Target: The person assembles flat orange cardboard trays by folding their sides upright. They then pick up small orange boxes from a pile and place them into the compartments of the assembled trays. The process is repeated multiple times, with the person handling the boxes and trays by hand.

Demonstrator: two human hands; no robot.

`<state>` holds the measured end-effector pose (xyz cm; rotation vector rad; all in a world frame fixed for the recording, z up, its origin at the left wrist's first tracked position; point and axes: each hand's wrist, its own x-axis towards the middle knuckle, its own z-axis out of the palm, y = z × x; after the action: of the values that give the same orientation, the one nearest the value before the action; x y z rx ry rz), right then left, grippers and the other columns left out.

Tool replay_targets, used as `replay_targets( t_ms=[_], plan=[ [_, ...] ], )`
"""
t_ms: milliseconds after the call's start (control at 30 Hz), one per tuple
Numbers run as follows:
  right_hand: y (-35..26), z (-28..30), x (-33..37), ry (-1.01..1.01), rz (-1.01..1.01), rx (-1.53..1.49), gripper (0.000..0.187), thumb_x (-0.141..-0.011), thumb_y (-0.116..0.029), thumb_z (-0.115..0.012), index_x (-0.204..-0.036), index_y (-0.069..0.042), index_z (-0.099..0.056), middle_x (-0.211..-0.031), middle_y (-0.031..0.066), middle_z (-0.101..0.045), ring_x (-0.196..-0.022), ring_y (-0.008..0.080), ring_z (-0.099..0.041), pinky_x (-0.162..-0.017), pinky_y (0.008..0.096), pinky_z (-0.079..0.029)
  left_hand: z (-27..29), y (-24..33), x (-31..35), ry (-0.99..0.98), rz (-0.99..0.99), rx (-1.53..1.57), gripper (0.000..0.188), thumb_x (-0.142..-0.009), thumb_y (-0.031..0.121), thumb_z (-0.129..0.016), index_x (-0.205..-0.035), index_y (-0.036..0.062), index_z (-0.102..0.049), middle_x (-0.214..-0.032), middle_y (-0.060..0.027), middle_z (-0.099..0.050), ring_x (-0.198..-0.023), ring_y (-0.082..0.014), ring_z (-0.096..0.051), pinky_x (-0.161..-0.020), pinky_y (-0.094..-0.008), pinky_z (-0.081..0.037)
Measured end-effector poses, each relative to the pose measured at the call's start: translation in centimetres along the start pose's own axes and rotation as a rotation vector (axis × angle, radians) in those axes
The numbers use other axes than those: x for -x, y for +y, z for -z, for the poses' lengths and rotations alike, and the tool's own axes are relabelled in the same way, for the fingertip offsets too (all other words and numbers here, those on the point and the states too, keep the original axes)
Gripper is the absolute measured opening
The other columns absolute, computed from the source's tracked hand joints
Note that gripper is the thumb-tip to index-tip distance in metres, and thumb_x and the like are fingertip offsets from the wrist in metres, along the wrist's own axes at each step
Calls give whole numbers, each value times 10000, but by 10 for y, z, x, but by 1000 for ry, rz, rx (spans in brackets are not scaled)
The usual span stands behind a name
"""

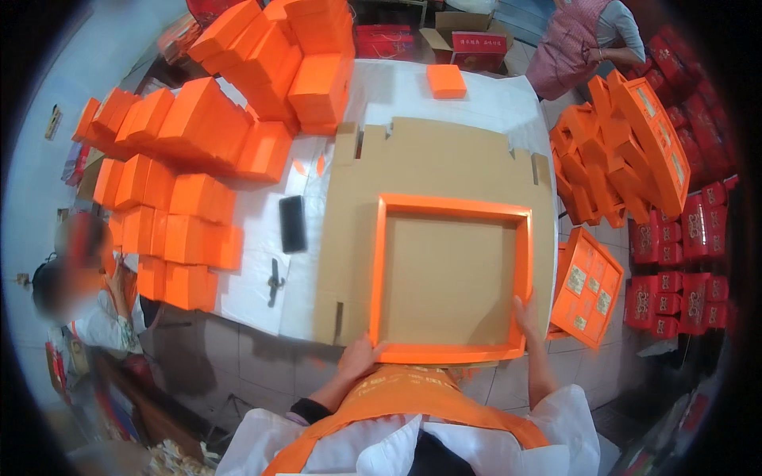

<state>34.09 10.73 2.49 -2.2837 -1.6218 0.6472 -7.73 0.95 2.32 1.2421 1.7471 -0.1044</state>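
A large orange rectangular frame (452, 353), apparently a box rim with a cardboard-brown middle, lies on a flat brown cardboard sheet (444, 159). My left hand (361, 357) grips its near left corner, the thumb toward the inside. My right hand (525, 317) holds the right side near the front corner, its fingers partly hidden by the rim. Left of the sheet, a dark phone (292, 224) and a small black tool (275, 282), too small to name, rest on the white table cover (250, 305).
Stacks of orange boxes (198, 131) crowd the table's left side; a single orange box (446, 81) sits at the far edge. Orange trays (589, 287) and red gift boxes (690, 226) stand at right. One person (103, 321) is at left, another (579, 44) far right.
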Motion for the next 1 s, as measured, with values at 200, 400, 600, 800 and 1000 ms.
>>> replay_targets(
  t_ms=[200, 400, 600, 800, 1000],
  plan=[
    [-104, 37, -56, 258, 64, -116, 684, -840, -294, -580, -1346, 37, -258, -1378, 202, -309, -1288, 316, -283, -1060, 386, -236, 130, 11, -113, 326, -458, 129, 345, -886, 307, -464, -979, -8, -567, -976, -216, -580, -946, -370, -530, -814, -444, -415],
    [-234, 19, -216, 178, 375, 13, 701, -784, -356, -643, -1298, 16, -346, -1324, 185, -390, -1238, 327, -352, -1021, 397, -295, 213, 86, -290, 728, -747, -197, 386, -843, 228, -508, -1186, 52, -491, -1288, -172, -406, -1203, -341, -349, -1005, -465, -268],
    [-294, -41, -435, 183, 320, 293, 911, -665, -649, -601, -1339, -101, -326, -1333, 202, -357, -1231, 360, -351, -971, 519, -296, 210, 116, -317, 672, -714, -347, 487, -799, 263, -546, -1244, 84, -463, -1372, -137, -336, -1285, -319, -268, -1040, -548, -156],
    [-357, -126, -554, 152, 132, 443, 1043, -568, -765, -573, -1402, -268, -191, -1407, 164, -198, -1226, 460, -289, -929, 646, -236, 213, 117, -320, 614, -619, -386, 488, -789, 268, -546, -1242, 102, -471, -1368, -118, -350, -1287, -328, -269, -1036, -558, -147],
    [-364, -150, -547, 184, 22, 237, 971, -614, -640, -646, -1384, -229, -220, -1366, 137, -249, -1181, 405, -354, -872, 550, -377, 210, 112, -326, 621, -632, -353, 479, -778, 251, -541, -1231, 109, -480, -1372, -114, -353, -1291, -327, -265, -1049, -549, -118]
  ],
)
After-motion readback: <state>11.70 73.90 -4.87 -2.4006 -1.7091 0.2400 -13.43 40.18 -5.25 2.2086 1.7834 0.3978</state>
